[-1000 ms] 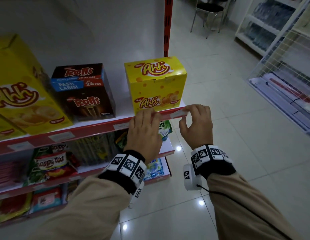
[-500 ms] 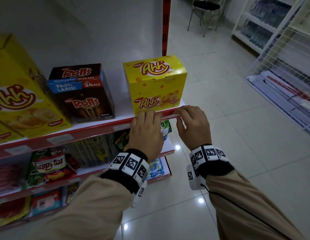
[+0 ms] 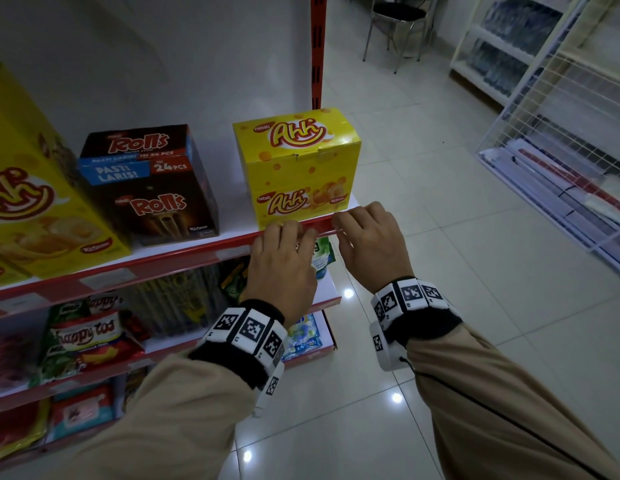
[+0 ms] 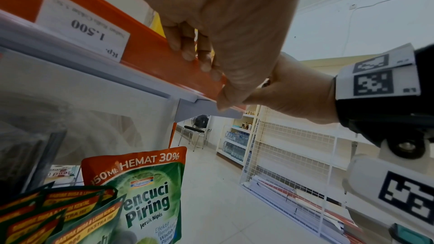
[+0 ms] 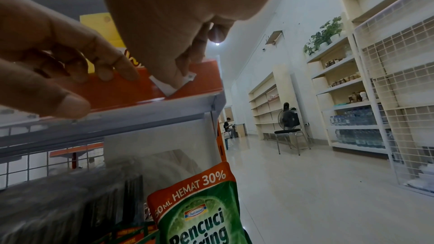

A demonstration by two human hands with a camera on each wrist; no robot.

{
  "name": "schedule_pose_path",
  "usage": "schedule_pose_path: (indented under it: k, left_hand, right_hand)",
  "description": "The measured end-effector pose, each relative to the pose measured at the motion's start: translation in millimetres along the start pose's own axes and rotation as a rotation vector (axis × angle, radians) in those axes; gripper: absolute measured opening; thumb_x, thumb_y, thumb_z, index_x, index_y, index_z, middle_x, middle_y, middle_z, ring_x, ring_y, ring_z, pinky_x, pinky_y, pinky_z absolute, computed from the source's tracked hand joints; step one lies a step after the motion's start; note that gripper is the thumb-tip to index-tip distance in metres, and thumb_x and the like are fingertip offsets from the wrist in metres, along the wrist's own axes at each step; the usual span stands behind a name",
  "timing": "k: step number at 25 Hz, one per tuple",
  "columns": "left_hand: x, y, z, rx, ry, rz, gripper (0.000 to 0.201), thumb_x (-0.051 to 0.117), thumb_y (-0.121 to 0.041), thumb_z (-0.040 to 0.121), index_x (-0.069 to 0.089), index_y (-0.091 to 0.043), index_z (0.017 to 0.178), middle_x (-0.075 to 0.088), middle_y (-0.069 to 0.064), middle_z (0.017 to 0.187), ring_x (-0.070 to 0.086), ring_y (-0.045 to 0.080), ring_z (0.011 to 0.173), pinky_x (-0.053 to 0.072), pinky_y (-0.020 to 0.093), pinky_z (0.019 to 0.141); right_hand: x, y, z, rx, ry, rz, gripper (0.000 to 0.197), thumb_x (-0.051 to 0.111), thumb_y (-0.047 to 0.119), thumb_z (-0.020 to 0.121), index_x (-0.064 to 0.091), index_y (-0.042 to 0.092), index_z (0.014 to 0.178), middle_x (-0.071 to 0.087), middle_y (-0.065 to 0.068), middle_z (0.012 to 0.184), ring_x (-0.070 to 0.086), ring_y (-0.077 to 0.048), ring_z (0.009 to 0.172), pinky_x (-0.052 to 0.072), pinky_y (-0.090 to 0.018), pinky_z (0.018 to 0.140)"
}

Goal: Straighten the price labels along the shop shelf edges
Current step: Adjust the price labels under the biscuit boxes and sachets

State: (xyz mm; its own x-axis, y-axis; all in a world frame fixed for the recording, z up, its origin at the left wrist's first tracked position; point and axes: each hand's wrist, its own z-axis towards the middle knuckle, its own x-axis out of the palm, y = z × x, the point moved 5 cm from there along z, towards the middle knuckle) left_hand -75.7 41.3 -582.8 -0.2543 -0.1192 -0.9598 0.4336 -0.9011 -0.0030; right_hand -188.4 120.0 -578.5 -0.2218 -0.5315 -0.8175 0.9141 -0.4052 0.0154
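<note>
Left hand [image 3: 282,261]: on the red plastic strip along the shelf edge [image 3: 183,252], fingers [image 4: 187,47] bent over the top of the strip, thumb under its lower lip; grips the strip.
Right hand [image 3: 365,242]: at the right end of the same strip, just beside the left hand; thumb [image 5: 169,70] pressed on a small white paper price label [image 5: 168,85], fingers hooked over the top edge, pinching the label against the strip.
Small white paper price label: at the far right end of the top shelf strip, mostly hidden by the thumb; one corner pokes out tilted.
Second white price label with "Rp. 1.500" [image 4: 82,25]: in the same strip, well to the left of the left hand; looks level.
Yellow cardboard "Ahh" snack box [image 3: 298,168]: upright on the white top shelf, right behind both hands.
Brown cardboard "Roll's" box [image 3: 149,185]: upright, left of the yellow box, apart from it.
Big yellow "Ahh" box [image 3: 34,199]: at the far left of the same shelf.
Green and orange dish soap pouch [image 4: 145,196]: on the shelf below, under the hands.
Red bag of "happy tos" chips [image 3: 90,341]: on the lower shelf, to the left.
Black chair [image 3: 398,22]: far off on the white tile floor.
</note>
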Motion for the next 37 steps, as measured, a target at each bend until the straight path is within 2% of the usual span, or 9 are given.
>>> schedule_pose_path:
  k: [4,10,13,16,18,22,25,32,37]
  left_hand:
    - [1,2,1,0.013,0.004,-0.003,0.049,0.059,-0.031,0.082,0.046,-0.02,0.127,0.047,0.005,0.119,0.041,0.027,0.108,0.037,0.039,0.086]
    - [0,8,3,0.013,0.006,-0.083,0.049,0.061,-0.031,0.08,0.05,-0.02,0.126,0.048,0.005,0.118,0.041,0.028,0.108,0.037,0.039,0.085]
    - [-1,14,5,-0.003,-0.021,-0.204,0.042,0.063,-0.035,0.081,0.055,-0.018,0.119,0.049,0.004,0.113,0.041,0.027,0.108,0.037,0.039,0.086]
    - [1,17,6,-0.024,-0.034,-0.297,0.036,0.058,-0.038,0.088,0.058,-0.017,0.117,0.05,0.004,0.11,0.04,0.027,0.108,0.036,0.038,0.089]
    - [2,19,5,-0.035,-0.057,-0.376,0.032,0.054,-0.035,0.093,0.058,-0.018,0.12,0.052,0.005,0.11,0.041,0.027,0.107,0.037,0.039,0.089]
    - [-1,24,2,-0.052,-0.117,-0.565,0.036,0.042,-0.042,0.098,0.055,-0.023,0.126,0.056,-0.001,0.114,0.043,0.022,0.105,0.037,0.037,0.09]
    - [-2,25,-1,-0.005,-0.145,-0.607,0.04,0.046,-0.048,0.095,0.051,-0.026,0.129,0.056,-0.005,0.115,0.044,0.019,0.103,0.036,0.033,0.089]
    - [-3,31,-1,-0.026,-0.221,-0.796,0.033,0.06,-0.016,0.09,0.053,-0.022,0.122,0.056,-0.012,0.105,0.049,0.018,0.103,0.043,0.034,0.085]
    - [-3,33,0,-0.039,-0.223,-0.762,0.018,0.056,-0.015,0.092,0.058,-0.014,0.11,0.061,-0.002,0.104,0.047,0.018,0.099,0.038,0.028,0.079]
  right_hand:
    - [-3,0,5,-0.055,0.086,0.012,0.013,0.054,0.008,0.084,0.065,0.01,0.09,0.064,-0.01,0.084,0.051,-0.031,0.076,0.047,-0.04,0.059]
    - [-20,-13,14,0.12,0.051,0.334,0.007,0.066,0.018,0.086,0.066,0.012,0.091,0.06,-0.005,0.101,0.054,-0.023,0.091,0.049,-0.036,0.067]
    - [-25,-19,12,0.364,-0.087,0.699,0.011,0.07,0.024,0.085,0.064,0.015,0.088,0.065,0.004,0.089,0.057,-0.012,0.085,0.045,-0.023,0.069]
    - [-13,-9,6,0.62,-0.08,1.114,0.011,0.068,0.014,0.086,0.063,0.011,0.096,0.063,-0.007,0.083,0.057,-0.012,0.073,0.046,-0.022,0.064]
    - [-4,-1,0,0.724,-0.041,1.215,0.011,0.065,0.011,0.088,0.064,0.008,0.099,0.063,-0.008,0.081,0.055,-0.009,0.069,0.045,-0.019,0.063]
    - [4,10,-9,0.85,-0.046,1.34,0.01,0.063,0.017,0.091,0.063,0.009,0.095,0.068,0.0,0.075,0.061,-0.005,0.062,0.046,-0.015,0.056]
    - [5,18,-12,0.88,-0.074,1.347,0.009,0.063,0.018,0.091,0.065,0.01,0.089,0.066,0.003,0.074,0.058,-0.006,0.063,0.044,-0.015,0.057]
    - [5,31,-12,0.959,-0.085,1.396,0.009,0.068,0.018,0.086,0.069,0.011,0.08,0.064,0.003,0.07,0.054,-0.003,0.06,0.042,-0.009,0.054]
    - [8,34,-13,0.99,-0.093,1.432,0.01,0.07,0.015,0.084,0.072,0.006,0.087,0.068,0.002,0.073,0.058,-0.001,0.06,0.043,-0.009,0.054]
